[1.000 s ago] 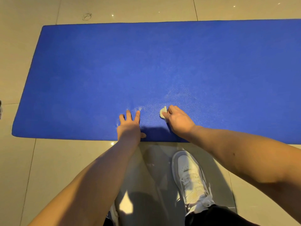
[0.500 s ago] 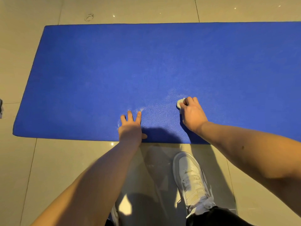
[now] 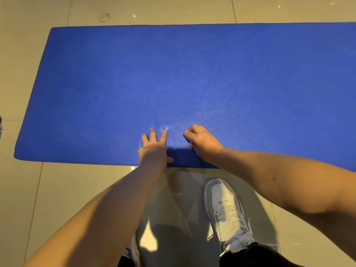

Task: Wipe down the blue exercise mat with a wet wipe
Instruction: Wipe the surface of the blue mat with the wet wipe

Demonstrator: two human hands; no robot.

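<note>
White sliver of wet wipe (image 3: 186, 131) shows at the fingertip side of the right hand (image 3: 202, 140). That hand is curled down over the wipe, gripping it against the mat surface; most of the wipe is hidden beneath the fingers. The right forearm enters from the right edge of the frame.

Just to the left of it, not touching, the left hand (image 3: 153, 149) lies palm-down with straight, spread fingers pressed flat on the mat. It holds nothing. Its thumb points right, close to the near edge of the mat.

Both hands rest on the blue exercise mat (image 3: 192, 74), low in its centre, close to its near long edge. The mat lies flat and unrolled across the upper half of the frame; its left end is in view and its right end runs out of the frame. A pale speckled sheen (image 3: 204, 112) marks the mat just above and between the hands.

The mat lies on a glossy beige tiled floor (image 3: 28, 189). A faint ring mark (image 3: 104, 17) sits on a tile at the upper left, beyond the far edge of the mat. At lower centre-right, a white laced sneaker (image 3: 225, 212) stands on the tiles, short of the mat, with dark trousers (image 3: 260, 255) above it at the bottom edge.
</note>
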